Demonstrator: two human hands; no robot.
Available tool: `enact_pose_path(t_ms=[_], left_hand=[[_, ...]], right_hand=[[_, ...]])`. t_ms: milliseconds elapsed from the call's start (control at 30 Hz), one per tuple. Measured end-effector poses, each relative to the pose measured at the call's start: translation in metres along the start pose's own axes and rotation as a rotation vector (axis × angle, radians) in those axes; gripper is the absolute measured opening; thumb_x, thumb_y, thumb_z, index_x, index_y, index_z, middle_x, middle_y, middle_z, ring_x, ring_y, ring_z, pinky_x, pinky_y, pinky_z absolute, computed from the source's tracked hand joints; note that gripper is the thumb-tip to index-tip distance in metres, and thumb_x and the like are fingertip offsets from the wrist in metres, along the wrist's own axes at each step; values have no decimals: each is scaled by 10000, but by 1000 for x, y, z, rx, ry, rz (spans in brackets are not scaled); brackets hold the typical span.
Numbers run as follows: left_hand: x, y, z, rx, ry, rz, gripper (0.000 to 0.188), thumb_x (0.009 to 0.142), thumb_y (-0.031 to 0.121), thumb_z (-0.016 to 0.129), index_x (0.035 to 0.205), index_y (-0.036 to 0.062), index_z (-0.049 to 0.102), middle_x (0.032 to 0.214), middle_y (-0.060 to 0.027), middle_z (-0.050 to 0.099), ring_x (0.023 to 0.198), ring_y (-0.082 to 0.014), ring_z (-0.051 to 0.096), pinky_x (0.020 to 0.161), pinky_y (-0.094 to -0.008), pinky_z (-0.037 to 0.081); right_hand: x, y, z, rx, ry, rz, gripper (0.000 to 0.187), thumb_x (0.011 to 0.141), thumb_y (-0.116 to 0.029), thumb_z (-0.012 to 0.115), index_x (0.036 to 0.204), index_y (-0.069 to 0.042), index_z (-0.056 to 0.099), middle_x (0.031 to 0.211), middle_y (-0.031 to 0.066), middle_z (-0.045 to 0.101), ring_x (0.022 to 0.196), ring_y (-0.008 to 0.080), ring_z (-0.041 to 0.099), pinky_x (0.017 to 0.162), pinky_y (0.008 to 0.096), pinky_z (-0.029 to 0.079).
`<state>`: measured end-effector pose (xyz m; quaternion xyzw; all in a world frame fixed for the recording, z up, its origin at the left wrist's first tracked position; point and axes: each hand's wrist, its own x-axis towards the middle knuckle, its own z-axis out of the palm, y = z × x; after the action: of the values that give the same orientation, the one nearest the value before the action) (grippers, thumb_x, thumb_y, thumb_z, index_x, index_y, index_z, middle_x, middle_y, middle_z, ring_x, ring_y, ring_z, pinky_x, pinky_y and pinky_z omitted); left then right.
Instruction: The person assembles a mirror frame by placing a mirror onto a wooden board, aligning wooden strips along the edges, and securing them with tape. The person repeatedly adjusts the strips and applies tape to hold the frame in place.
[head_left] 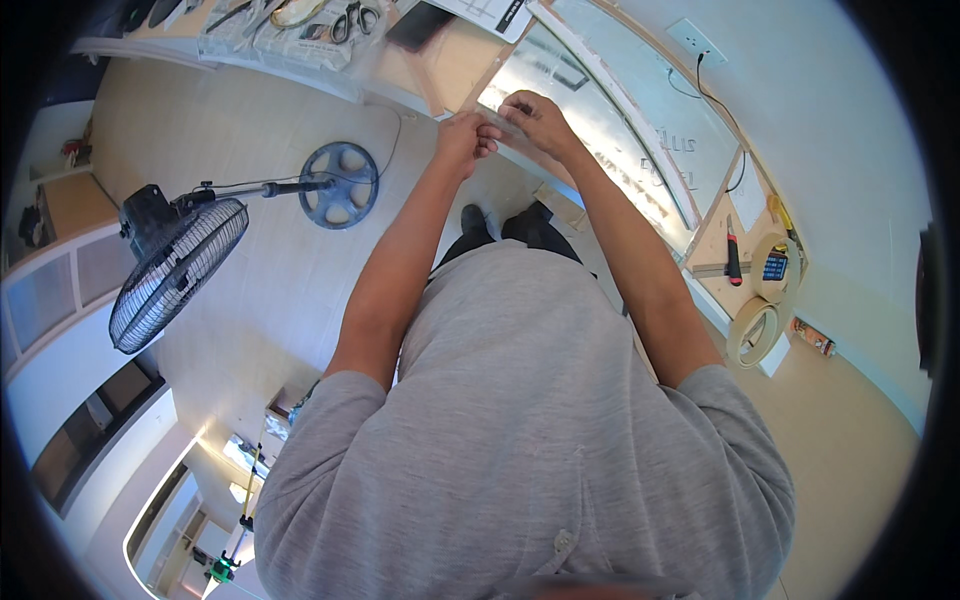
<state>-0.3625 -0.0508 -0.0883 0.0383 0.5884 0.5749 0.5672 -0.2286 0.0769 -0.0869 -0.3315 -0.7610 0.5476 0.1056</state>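
My left hand is at the near edge of the workbench, its fingers curled inward. Close beside it on the right, my right hand bends over the edge with its thumb and fingers drawn together. Something thin and pale seems to lie between the two hands, too small to make out. Under and beyond my right hand is a shiny, reflective panel set into the bench. A long white strip runs along the panel's far side.
Scissors and other tools lie on plastic at the back left, near a dark phone. On the right are a red-and-black knife and tape rolls. A standing fan is at my left. A cable hangs from a wall socket.
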Motion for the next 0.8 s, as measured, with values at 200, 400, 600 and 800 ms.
enact_pose_path(t_ms=[200,400,600,800], left_hand=[[-3,-11,-4,-138,-67,82,105,980,162,594,952,65,622,718,-56,668,583,-151,613,529,-271,451],[-7,-18,-5,79,-138,223,146,991,155,595,884,61,624,708,-42,650,631,-143,623,609,-269,475],[-7,-38,-13,101,-214,406,178,996,149,585,856,43,614,720,-35,626,676,-129,612,700,-261,474],[-23,-29,-18,273,-283,362,184,958,130,599,796,44,620,694,-25,606,668,-109,581,672,-265,455]], right_hand=[[-8,-4,-14,-429,158,-348,489,858,-218,752,1321,-110,636,1427,122,572,1229,318,590,1026,398,485],[-29,-1,-17,-647,64,-141,605,892,-231,724,1466,-187,539,1602,115,407,1440,317,420,1136,469,383],[-28,6,-15,-822,-47,-112,532,1005,-274,543,1530,-218,474,1697,85,239,1561,279,223,1197,547,256],[-27,0,-10,-856,-41,-74,536,1034,-281,475,1560,-196,420,1705,101,203,1569,306,190,1220,557,219]])
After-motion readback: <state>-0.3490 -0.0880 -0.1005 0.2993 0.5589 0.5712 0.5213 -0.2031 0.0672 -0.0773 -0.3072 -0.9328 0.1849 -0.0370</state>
